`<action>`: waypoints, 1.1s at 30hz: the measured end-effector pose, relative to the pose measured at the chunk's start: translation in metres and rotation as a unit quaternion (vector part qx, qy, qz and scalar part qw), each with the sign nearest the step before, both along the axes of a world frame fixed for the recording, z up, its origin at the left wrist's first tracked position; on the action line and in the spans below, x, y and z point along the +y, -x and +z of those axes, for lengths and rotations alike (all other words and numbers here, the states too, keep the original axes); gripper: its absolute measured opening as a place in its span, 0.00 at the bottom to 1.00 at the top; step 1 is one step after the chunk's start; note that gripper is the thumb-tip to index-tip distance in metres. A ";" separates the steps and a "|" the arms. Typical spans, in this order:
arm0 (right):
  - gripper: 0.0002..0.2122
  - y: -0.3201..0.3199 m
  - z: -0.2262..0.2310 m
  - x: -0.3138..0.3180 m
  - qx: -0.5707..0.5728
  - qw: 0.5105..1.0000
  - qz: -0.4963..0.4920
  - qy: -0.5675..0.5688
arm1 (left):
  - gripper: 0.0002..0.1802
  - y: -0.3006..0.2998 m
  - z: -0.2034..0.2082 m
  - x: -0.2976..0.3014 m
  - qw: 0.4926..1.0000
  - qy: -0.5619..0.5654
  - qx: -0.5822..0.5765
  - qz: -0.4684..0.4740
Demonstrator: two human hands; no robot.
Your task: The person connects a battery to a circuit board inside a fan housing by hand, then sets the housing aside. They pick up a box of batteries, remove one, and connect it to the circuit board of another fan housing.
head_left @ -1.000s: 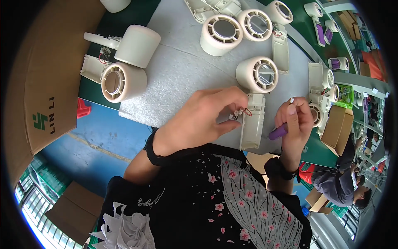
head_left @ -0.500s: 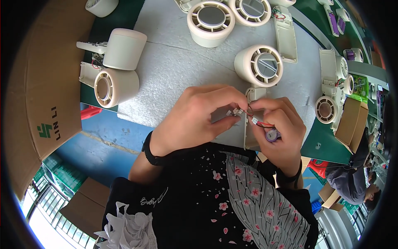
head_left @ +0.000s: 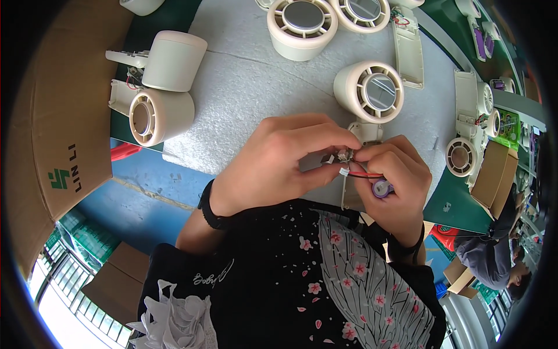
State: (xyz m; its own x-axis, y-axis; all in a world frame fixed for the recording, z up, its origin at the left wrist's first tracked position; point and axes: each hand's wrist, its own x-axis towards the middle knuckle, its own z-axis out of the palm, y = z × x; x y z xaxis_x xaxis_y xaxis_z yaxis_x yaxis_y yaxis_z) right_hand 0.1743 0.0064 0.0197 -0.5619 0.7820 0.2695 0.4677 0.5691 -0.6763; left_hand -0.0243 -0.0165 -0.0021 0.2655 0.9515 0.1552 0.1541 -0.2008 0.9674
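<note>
Left hand (head_left: 279,160) pinching small white plug (head_left: 334,157); right hand (head_left: 395,180) clenched around round purple battery (head_left: 381,188), red wires (head_left: 366,173) between, over cream plastic fan (head_left: 366,99) on grainy foam-topped desk (head_left: 256,87).

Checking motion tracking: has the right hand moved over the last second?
Yes. The right hand moved left, closing on the fan handle and meeting the left hand.
</note>
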 end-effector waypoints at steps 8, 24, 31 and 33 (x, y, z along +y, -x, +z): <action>0.12 0.001 -0.002 -0.001 0.000 1.000 -0.013 -0.003 | 0.22 0.000 -0.004 0.001 0.988 -0.135 0.074 0.024; 0.12 0.002 -0.005 0.000 0.011 1.000 -0.019 -0.022 | 0.19 -0.021 0.004 -0.011 0.994 -0.063 0.035 0.080; 0.12 0.000 -0.007 0.000 0.013 1.000 -0.020 -0.019 | 0.19 -0.012 0.004 -0.007 0.998 -0.054 0.026 0.036; 0.12 -0.002 -0.006 0.002 0.019 1.000 -0.005 -0.009 | 0.20 -0.009 0.007 -0.004 1.000 -0.016 0.016 0.015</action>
